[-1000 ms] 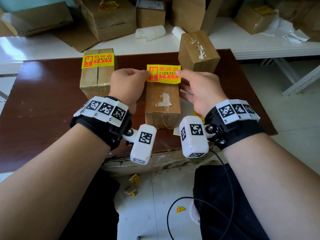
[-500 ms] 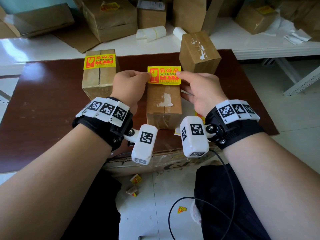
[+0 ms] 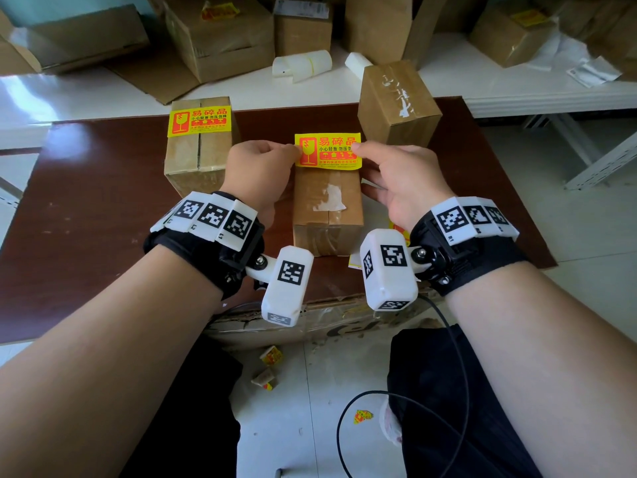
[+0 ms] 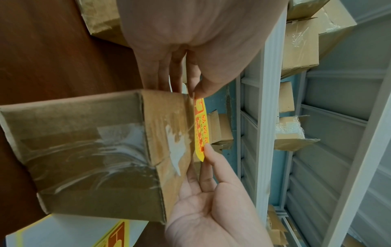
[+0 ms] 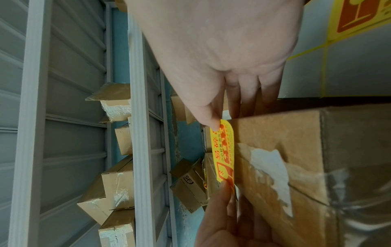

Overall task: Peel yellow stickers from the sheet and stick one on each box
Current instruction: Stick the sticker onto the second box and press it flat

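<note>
Head view: your left hand [image 3: 256, 174] pinches the left end and your right hand [image 3: 401, 181] the right end of a yellow rectangular sticker with red print [image 3: 327, 150], stretched over the far top edge of the middle brown taped cardboard box [image 3: 327, 208] near the dark brown tabletop's [image 3: 86, 208] front edge. Another box [image 3: 200, 143], already stickered, stands left, an unstickered one [image 3: 396, 98] at the far right. Left wrist view: thumb and forefinger clamp the sticker's end; other fingers loosely curled. Right wrist view: thumb on the sticker, remaining fingers straight beside the box; the white sticker sheet [image 5: 349, 66] lies on the table beside it.
</note>
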